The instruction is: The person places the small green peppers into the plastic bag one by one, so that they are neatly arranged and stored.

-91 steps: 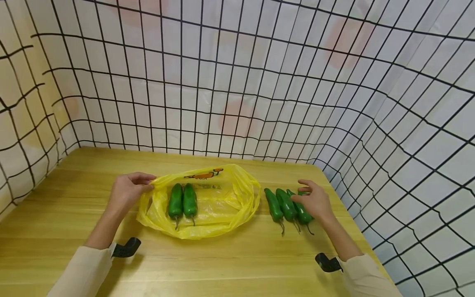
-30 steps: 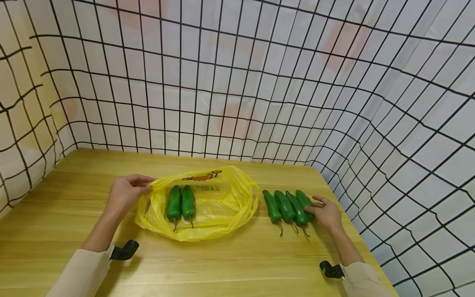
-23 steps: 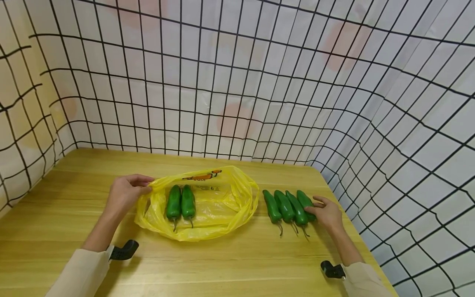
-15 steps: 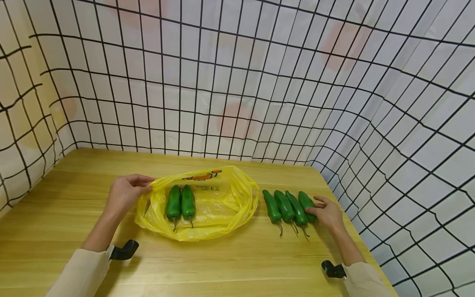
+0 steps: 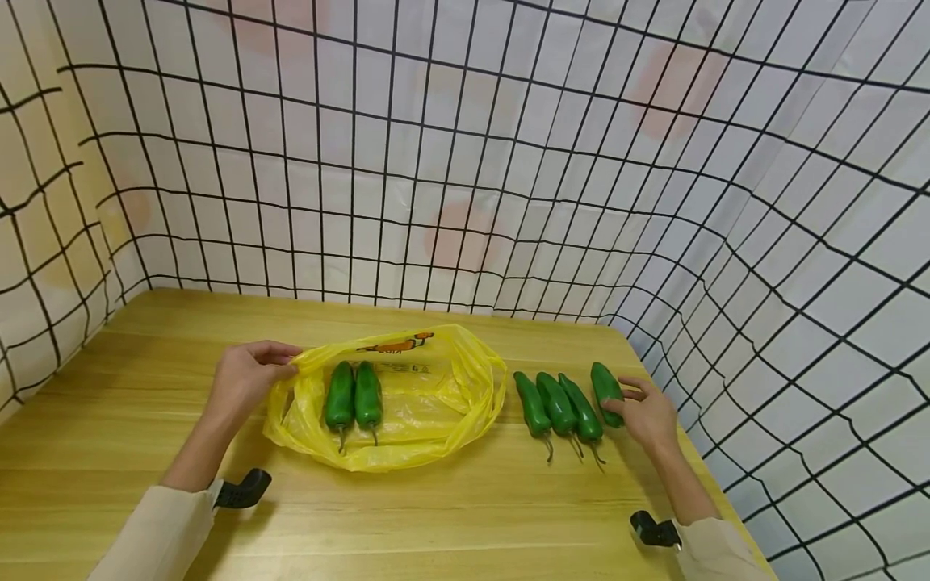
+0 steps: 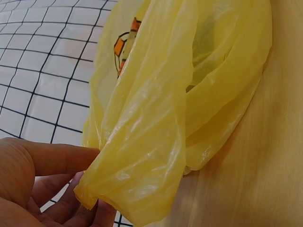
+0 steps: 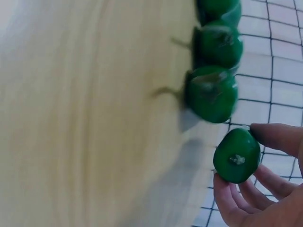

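Four green peppers sit outside the bag near the bench's right edge, and only one of them is in a hand. The right hand (image 5: 649, 414) pinches that pepper (image 5: 606, 390) between thumb and curled fingers (image 7: 277, 137); in the right wrist view its stem end faces the camera, with fingers closed around the body. It has come slightly apart from the other three peppers (image 5: 558, 405), which lie side by side, touching, long axes running from the far edge toward the near edge with stems pointing at the person.

The held pepper's long axis runs roughly the same way, tilted a little, and it is the rightmost of the row, closest to the bench's right edge. The yellow plastic bag (image 5: 436, 403) lies to its left, past the three loose peppers, about midway along the bench. Two more peppers (image 5: 354, 397) rest inside it, side by side, stems toward the near edge.

The left hand (image 5: 245, 378) is at the bag's left side, thumb and fingers (image 6: 52, 161) pinching a gathered fold of the rim, which holds the mouth open toward the right. So the right hand is much the nearer one to the loose peppers, and the bag's opening lies leftward from its fingers, across the row of three.
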A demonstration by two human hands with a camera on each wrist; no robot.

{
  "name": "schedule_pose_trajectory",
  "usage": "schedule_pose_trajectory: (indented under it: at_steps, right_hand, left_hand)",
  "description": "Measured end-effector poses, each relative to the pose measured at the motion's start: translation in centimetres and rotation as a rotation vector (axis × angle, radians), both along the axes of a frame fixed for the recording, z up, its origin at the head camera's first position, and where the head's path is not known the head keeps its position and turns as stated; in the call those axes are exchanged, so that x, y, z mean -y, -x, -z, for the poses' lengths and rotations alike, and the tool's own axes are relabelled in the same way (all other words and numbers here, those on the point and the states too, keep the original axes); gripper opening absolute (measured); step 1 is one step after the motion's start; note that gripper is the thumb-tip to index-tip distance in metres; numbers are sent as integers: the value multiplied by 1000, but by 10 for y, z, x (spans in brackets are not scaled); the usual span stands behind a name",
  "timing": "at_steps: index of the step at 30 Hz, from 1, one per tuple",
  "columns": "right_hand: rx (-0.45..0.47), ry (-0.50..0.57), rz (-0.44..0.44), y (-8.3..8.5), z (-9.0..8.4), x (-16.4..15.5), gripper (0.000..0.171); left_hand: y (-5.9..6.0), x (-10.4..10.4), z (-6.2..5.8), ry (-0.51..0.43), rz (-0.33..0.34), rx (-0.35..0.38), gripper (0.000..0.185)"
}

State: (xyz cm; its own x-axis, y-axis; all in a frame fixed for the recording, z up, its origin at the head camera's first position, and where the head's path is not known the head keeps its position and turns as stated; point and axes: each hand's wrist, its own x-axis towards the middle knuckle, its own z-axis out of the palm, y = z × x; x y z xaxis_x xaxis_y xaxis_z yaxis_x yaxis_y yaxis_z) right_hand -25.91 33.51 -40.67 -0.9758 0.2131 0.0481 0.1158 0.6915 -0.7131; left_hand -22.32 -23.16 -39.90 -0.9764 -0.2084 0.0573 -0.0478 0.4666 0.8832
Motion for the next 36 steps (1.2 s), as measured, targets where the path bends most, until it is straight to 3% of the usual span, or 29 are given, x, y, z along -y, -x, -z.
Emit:
schedule_pose_trajectory:
  at_steps: [16, 36]
  right_hand:
    - [-95, 12, -79, -6, -40, 49, 62]
    - [-73, 79, -191, -14, -47, 101, 58]
  left_hand:
    - [0, 0, 1, 3, -8, -4, 29]
    - [0, 0, 0, 27, -4, -12, 27]
